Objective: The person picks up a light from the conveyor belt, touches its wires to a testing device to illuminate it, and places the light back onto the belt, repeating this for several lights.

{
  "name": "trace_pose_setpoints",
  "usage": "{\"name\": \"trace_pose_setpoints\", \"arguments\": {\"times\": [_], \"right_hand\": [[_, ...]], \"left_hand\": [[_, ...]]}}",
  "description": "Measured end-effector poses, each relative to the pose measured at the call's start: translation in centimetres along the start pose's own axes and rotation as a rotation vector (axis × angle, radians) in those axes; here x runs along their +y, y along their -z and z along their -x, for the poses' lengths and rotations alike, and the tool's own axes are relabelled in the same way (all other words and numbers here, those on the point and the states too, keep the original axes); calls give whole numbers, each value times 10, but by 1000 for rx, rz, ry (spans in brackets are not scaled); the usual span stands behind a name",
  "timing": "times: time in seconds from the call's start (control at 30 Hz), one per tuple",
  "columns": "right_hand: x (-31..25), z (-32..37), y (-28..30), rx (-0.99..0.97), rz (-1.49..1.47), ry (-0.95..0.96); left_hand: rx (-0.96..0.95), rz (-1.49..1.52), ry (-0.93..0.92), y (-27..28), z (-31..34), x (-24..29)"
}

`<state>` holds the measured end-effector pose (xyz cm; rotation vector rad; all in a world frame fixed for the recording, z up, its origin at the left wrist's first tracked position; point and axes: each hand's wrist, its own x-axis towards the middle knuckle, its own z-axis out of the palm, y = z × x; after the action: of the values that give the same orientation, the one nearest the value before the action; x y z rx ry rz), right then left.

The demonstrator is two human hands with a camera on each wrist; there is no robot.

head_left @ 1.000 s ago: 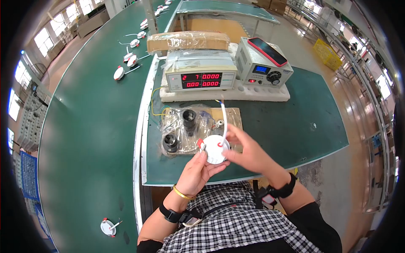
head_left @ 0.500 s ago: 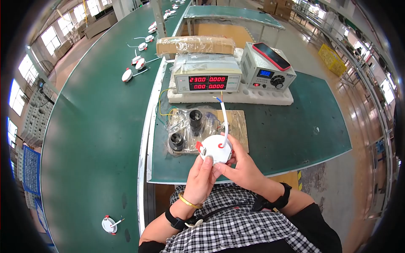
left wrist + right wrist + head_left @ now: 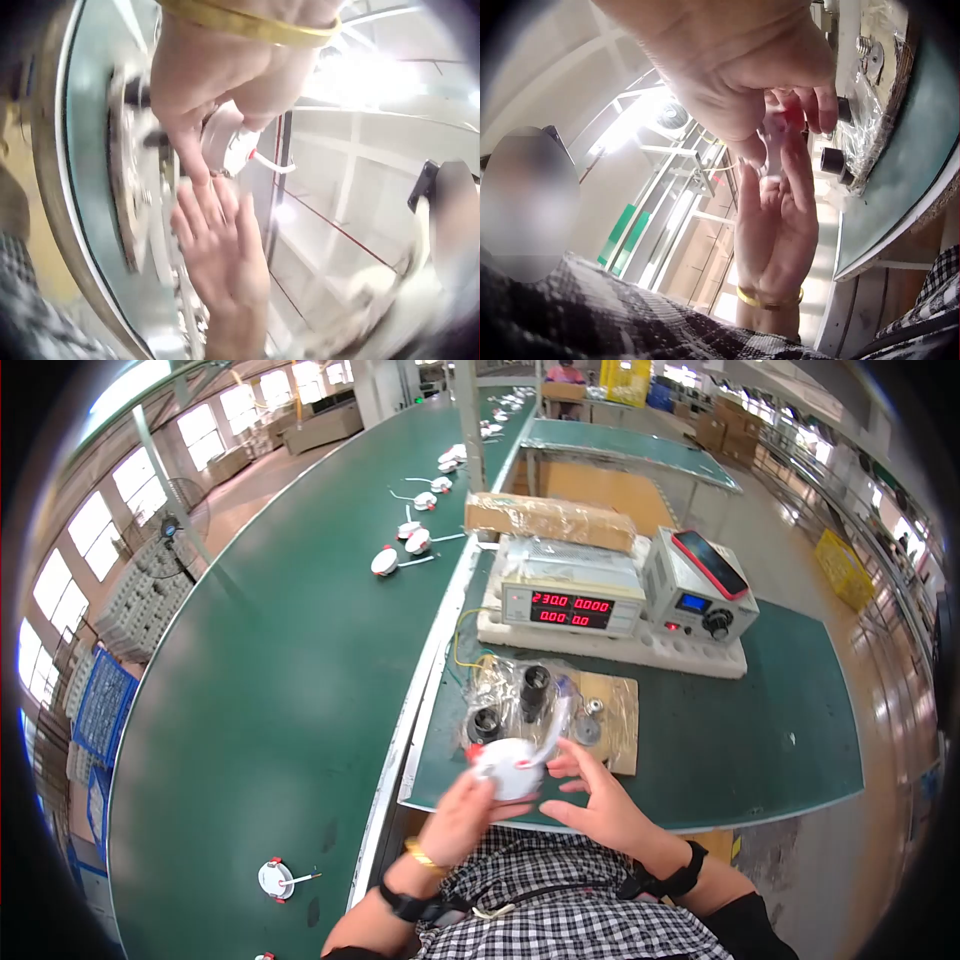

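A round white downlight (image 3: 512, 768) with red clips and a white cable (image 3: 558, 725) is held at its near-left rim by my left hand (image 3: 458, 822), above the near edge of the bench. Motion blurs the light and that hand in the head view. In the left wrist view, fingers and thumb grip the downlight (image 3: 227, 142) from both sides. My right hand (image 3: 605, 810) is just right of the light, its fingers spread and slightly bent. Beyond the light is a plastic-wrapped board (image 3: 618, 725) with black lamp sockets (image 3: 535, 690).
A power meter (image 3: 570, 605) with red digits and a grey control box (image 3: 700, 595) carrying a phone (image 3: 710, 565) stand on white foam (image 3: 620, 645) at the back. Along the green conveyor (image 3: 290, 690) at left lie several downlights, one (image 3: 275, 880) near the front.
My right hand has come away from the downlight, which it touched half a second ago. The left hand still holds the light, now tilting its cable rightward. The head view has swung left.
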<state>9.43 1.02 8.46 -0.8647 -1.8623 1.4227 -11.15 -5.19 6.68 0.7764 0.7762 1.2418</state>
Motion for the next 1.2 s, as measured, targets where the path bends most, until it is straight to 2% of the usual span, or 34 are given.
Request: {"name": "trace_pose_setpoints", "arguments": {"times": [0.07,0.13,0.17,0.2,0.23,0.27,0.3,0.37,0.43,0.5,0.57,0.67,0.73,0.77,0.83,0.9,0.97,1.0,1.03,1.1,1.17,1.2], "right_hand": [[0,0,9,13,49,-11],[9,3,22,50,11,-38],[15,4,29,96,-26,-79],[18,6,36,122,-24,-103],[21,8,42,114,-27,-94],[23,9,48,143,-27,-134],[28,10,53,171,-25,-176],[41,10,61,191,-22,-177],[47,6,66,231,-65,-214],[49,3,71,239,-82,-214],[54,1,78,297,-70,-238],[43,-8,87,384,-69,-270],[43,-12,94,460,-22,-314],[45,-15,98,464,-15,-321],[48,-17,103,525,0,-351],[51,-21,105,548,7,-366],[50,-26,105,535,-5,-372],[48,-28,105,540,-3,-375],[46,-32,104,517,7,-359],[46,-32,99,494,7,-340],[46,-33,94,417,-22,-266],[48,-30,93,376,-43,-217]], "left_hand": [[174,-177,-43,44,25,27],[451,-343,27,95,62,58],[531,-447,60,127,82,67],[582,-724,226,144,103,90],[621,-840,272,173,122,95],[714,-1093,439,166,126,117],[723,-1093,435,175,121,127],[832,-1543,182,198,106,139],[815,-1487,-28,194,49,154],[747,-1565,-195,193,-21,162],[661,-1667,-315,231,-96,158],[705,-1754,-301,278,-199,149],[801,-1955,-105,291,-249,150],[793,-1948,-103,294,-265,153],[755,-2178,45,298,-290,156],[730,-2220,16,321,-308,154],[614,-2251,-59,337,-317,156],[617,-2084,-149,326,-311,164],[611,-2083,-151,315,-303,169],[665,-1886,-214,300,-282,179],[693,-1898,-202,298,-264,182],[632,-1945,-259,302,-259,182]]}}
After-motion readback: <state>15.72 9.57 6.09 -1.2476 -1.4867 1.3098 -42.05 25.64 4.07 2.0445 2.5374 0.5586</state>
